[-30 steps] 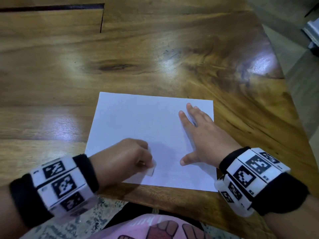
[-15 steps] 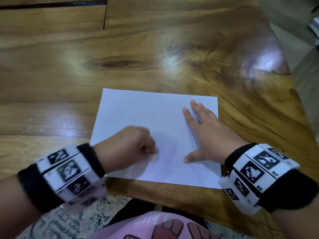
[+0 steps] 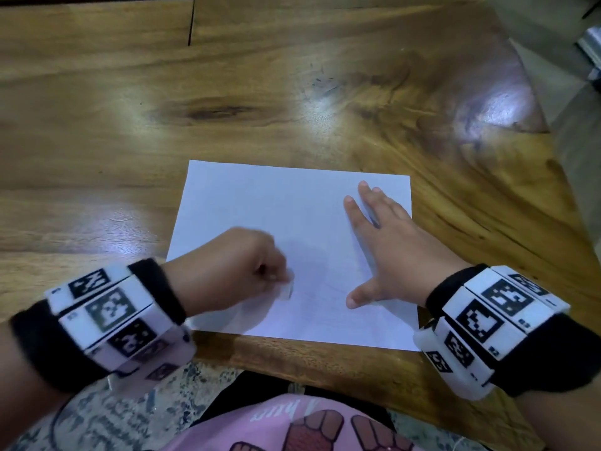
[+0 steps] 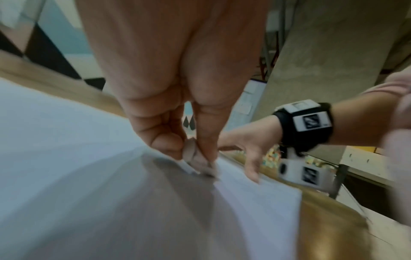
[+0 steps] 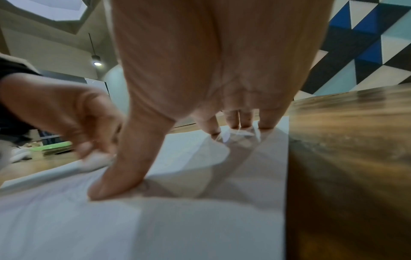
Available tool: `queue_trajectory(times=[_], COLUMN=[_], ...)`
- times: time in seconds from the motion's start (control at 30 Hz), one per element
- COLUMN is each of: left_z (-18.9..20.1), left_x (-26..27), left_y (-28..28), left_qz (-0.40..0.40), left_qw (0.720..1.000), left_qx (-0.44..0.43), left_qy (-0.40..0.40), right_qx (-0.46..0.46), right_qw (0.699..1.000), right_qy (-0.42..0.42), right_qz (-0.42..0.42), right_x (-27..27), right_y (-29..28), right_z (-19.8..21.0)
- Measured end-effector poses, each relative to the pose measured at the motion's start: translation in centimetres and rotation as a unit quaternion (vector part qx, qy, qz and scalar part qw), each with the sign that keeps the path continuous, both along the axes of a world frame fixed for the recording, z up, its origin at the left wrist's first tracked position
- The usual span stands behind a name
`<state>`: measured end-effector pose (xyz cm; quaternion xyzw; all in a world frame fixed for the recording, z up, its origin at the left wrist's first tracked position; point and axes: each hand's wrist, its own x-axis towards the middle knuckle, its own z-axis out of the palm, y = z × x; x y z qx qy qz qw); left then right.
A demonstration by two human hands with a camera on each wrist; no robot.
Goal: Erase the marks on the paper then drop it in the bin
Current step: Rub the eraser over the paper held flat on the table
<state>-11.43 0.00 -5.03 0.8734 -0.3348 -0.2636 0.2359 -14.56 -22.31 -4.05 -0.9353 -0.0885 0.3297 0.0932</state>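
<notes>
A white sheet of paper (image 3: 286, 222) lies flat on the wooden table (image 3: 292, 92) near its front edge. My left hand (image 3: 240, 268) pinches a small whitish eraser (image 3: 287, 288) and presses its end on the paper's lower middle; the eraser (image 4: 198, 160) sits between thumb and fingers in the left wrist view. My right hand (image 3: 390, 252) lies flat on the right part of the sheet, fingers spread and straight, thumb (image 5: 124, 168) pressed down. Faint pencil lines show on the paper between the two hands. No bin is in view.
The table's front edge (image 3: 325, 362) runs just below the paper, and its right edge slopes away toward a grey floor (image 3: 579, 151). A seam (image 3: 192, 21) crosses the tabletop at the far left. My lap in pink cloth (image 3: 292, 424) is under the edge.
My left hand has moved with the eraser a little up and right across the paper, and is blurred now. The right hand stays pressed flat on the sheet.
</notes>
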Motion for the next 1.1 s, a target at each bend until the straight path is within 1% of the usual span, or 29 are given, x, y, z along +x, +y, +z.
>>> queue_trajectory(times=[0.07, 0.1, 0.17, 0.27, 0.33, 0.4, 0.47, 0.5, 0.57, 0.63, 0.7, 0.77, 0.8, 0.83, 0.9, 0.93, 0.97, 1.03, 1.1], left_z=[0.2, 0.2, -0.1, -0.7, -0.8, -0.6, -0.2, 0.1, 0.5, 0.5, 0.1, 0.0, 0.0, 0.2, 0.4, 0.5, 0.6, 0.4, 0.3], left_x=[1.3, 1.7, 1.8, 0.0, -1.8, -3.1, -3.0, -2.4, -0.6, 0.9, 1.0, -0.4, -1.4, -2.5, -3.5, -3.4, -2.9, -1.5, -0.4], left_y=[-1.8, -2.8, -4.3, -3.6, -1.7, -0.1, 0.3, -0.2, -2.0, -3.9, -4.6, -3.5, -2.6, -1.7, -0.4, -0.4, -0.7, -2.2, -3.6], left_qz=[0.039, 0.052, 0.054, 0.024, -0.006, -0.037, -0.052, -0.047, -0.012, 0.024, 0.027, -0.011, -0.035, -0.049, -0.061, -0.060, -0.055, -0.046, -0.045], left_qw=[0.998, 0.996, 0.995, 0.996, 0.998, 0.999, 0.998, 0.999, 0.999, 0.997, 0.997, 0.997, 0.997, 0.998, 0.998, 0.998, 0.998, 0.999, 0.998], left_qx=[-0.029, -0.036, -0.034, -0.051, -0.054, -0.023, 0.000, -0.002, -0.024, -0.017, -0.004, -0.016, -0.014, -0.006, 0.011, 0.011, 0.002, -0.015, -0.014], left_qy=[-0.049, -0.062, -0.072, -0.069, -0.028, 0.021, 0.035, 0.022, -0.032, -0.066, -0.073, -0.075, -0.062, -0.032, 0.014, 0.021, 0.017, -0.018, -0.044], right_qx=[-0.004, -0.005, -0.007, -0.007, -0.008, -0.007, -0.006, -0.006, -0.008, -0.010, -0.010, -0.010, -0.010, -0.009, -0.009, -0.012, -0.015, -0.019, -0.021], right_qw=[1.000, 1.000, 1.000, 1.000, 1.000, 1.000, 1.000, 1.000, 1.000, 1.000, 1.000, 1.000, 1.000, 1.000, 1.000, 1.000, 1.000, 1.000, 1.000], right_qy=[0.000, 0.001, -0.002, -0.004, -0.003, -0.005, -0.007, -0.007, -0.008, -0.011, -0.011, -0.009, -0.008, -0.006, -0.005, -0.004, -0.004, -0.005, -0.007], right_qz=[0.000, -0.001, -0.001, -0.002, -0.001, 0.001, 0.000, 0.000, 0.001, 0.002, 0.002, 0.004, 0.004, 0.003, 0.003, 0.004, 0.006, 0.010, 0.009], right_x=[0.0, 0.0, 0.0, 0.0, 0.0, 0.0, -0.1, -0.1, -0.1, -0.1, 0.0, 0.0, 0.0, 0.0, 0.0, 0.0, 0.0, 0.0, 0.0], right_y=[0.1, 0.1, 0.1, 0.1, 0.1, 0.2, 0.2, 0.2, 0.2, 0.2, 0.2, 0.1, 0.1, 0.1, 0.2, 0.2, 0.2, 0.2, 0.3], right_z=[0.0, 0.0, 0.0, 0.0, 0.1, 0.1, 0.1, 0.1, 0.0, -0.1, -0.2, -0.2, -0.1, -0.1, -0.1, 0.0, 0.0, 0.0, 0.0])
